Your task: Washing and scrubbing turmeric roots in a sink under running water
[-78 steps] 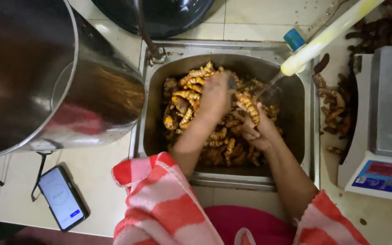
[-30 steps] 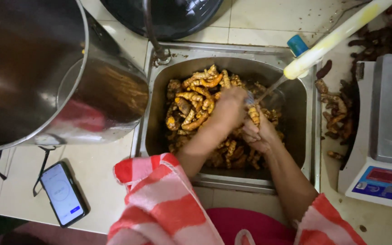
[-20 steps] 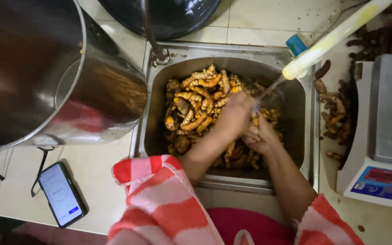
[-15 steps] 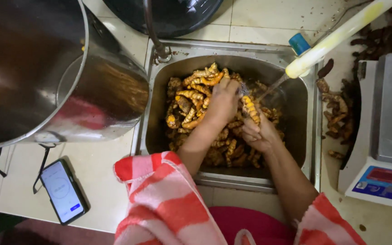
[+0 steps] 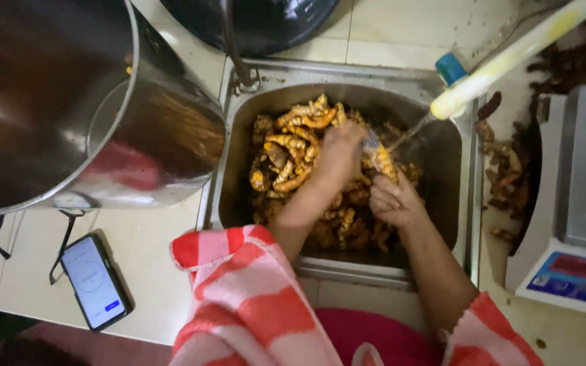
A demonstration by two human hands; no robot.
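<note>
Head view: only view given, looking straight down on both hands.
Sink: steel basin (image 5: 473, 203) set in pale tiled counter (image 5: 150, 271), heaped with wet orange-brown turmeric roots (image 5: 289, 152).
Left hand: left hand (image 5: 337, 152) over middle of heap, knuckles up, fingers curled down into roots; whether clenched on one piece or just pressing, cannot tell.
Right hand: right hand (image 5: 395, 200) clasped round single root (image 5: 381, 161), fingers wrapped about its lower end.
Held root: in basin, above heap, just right of left hand, under thin water jet.
Long axis: roughly upright in frame, top leaning slightly left; free end pointing away from body, toward hose, lower end buried in grip.
Hose: yellowish hose (image 5: 510, 57) with blue fitting (image 5: 452, 68), slanting in from upper right, nozzle over basin's right rim.
Surroundings: big steel pot (image 5: 89, 115) touching basin's left edge; phone (image 5: 94, 281) flat on counter near it; weighing scale (image 5: 578, 203) to right, more roots (image 5: 506, 169) lying between scale and sink.
Risk, slip: wet root likely to shoot out of grip and drop back into heap.
Risk, splash: jet glancing off root may spray toward scale; judged, not seen.
Risk, sleeve: red-and-white sleeves (image 5: 252, 291) close to rim, may get soaked.
</note>
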